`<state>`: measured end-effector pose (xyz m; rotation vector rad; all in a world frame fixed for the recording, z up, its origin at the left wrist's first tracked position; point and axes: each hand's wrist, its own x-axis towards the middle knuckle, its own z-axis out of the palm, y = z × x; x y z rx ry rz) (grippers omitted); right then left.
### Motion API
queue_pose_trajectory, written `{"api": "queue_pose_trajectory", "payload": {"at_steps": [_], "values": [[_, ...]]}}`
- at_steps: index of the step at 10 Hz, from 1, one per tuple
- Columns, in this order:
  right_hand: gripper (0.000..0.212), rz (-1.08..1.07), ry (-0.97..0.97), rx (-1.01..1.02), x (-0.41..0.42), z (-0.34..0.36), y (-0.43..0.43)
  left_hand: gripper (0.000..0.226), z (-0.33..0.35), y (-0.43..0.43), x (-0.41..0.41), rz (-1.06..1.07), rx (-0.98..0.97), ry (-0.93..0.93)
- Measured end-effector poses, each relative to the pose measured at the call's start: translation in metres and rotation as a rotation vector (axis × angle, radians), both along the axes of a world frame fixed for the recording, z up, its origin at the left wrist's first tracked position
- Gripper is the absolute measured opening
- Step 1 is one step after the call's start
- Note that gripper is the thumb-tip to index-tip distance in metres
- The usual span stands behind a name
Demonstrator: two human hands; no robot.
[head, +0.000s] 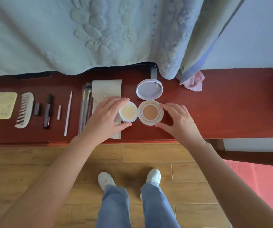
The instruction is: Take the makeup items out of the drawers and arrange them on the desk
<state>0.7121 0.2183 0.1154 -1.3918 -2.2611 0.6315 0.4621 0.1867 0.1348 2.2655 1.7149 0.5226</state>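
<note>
Red-brown wood: our table [223,104] carries everything and runs out past both hands.
Left hand: our left hand [106,116] grips a round pot [128,112] of pale cream, forefinger over the far rim and thumb at the near rim, which keeps the fingers off the cream.
Right hand: our right hand [178,119] holds the open compact [150,112] by its outer edge, forefinger and thumb curled to the rim. We judge this steadies it.
Between the hands: pot and compact sit side by side, touching or nearly so; we seem to be lining them up.
Beyond the fingertips: the compact's lid [149,88] lies folded back flat, inner side up, so the tan cushion shows.
Under the left hand: a beige pouch [107,89], with the pot over its right edge; a clear sleeve of brushes [85,104] lies just beside the pouch.
Further left of the left hand: a white stick [68,112], pink tube [59,112], black pen [47,111], comb [24,111] and hand mirror [0,106] lie apart in one row, lengthways toward us, easy to see and pick.
Beyond the right hand: a pink cloth [194,81] lies at the hanging cover's edge.
Stage: arranging looks nearly done, we judge; no open drawer shows.
</note>
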Motion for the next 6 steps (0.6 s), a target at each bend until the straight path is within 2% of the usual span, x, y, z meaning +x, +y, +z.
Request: {"api": "queue_pose_trajectory", "payload": {"at_steps": [6], "values": [[0.068,-0.04,-0.009,-0.018,-0.0188,0.0073,-0.0054,0.075,0.0062,-0.0066,-0.0136,0.064,-0.049,-0.087]]}}
